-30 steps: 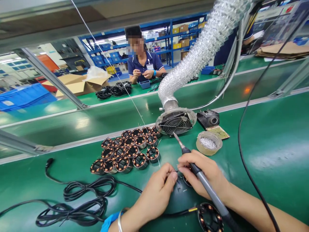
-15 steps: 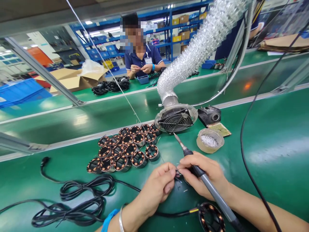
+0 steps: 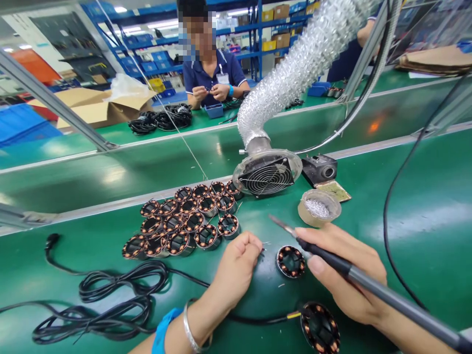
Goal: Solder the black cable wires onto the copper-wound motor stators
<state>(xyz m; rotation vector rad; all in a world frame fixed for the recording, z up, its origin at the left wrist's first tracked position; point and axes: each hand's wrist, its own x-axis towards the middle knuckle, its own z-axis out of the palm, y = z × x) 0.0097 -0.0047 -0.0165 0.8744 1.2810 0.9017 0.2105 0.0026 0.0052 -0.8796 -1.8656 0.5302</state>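
Observation:
My right hand (image 3: 350, 275) holds a soldering iron (image 3: 354, 273), its tip pointing up and left over the bench. My left hand (image 3: 238, 263) is pinched on thin wire-like pieces (image 3: 263, 248), some pale and some dark, too small to make out fully. Between the two hands a stator ring with copper coils (image 3: 291, 261) lies on the green bench. Nearer to me, a second stator (image 3: 320, 328) is joined to a black cable (image 3: 258, 320) with a yellow wire showing, which passes under my left wrist.
Several stators (image 3: 179, 242) stand in rows at the back left. Coiled black cable (image 3: 121, 285) lies at left. A fume extractor (image 3: 267, 177) hangs behind my hands, near a tub of pale bits (image 3: 319, 219) and an iron stand (image 3: 319, 169). A person (image 3: 214, 78) works opposite.
My hands have moved apart, the right one going right with the soldering iron. The stator between them now shows fully. My left hand still pinches the thin pieces.

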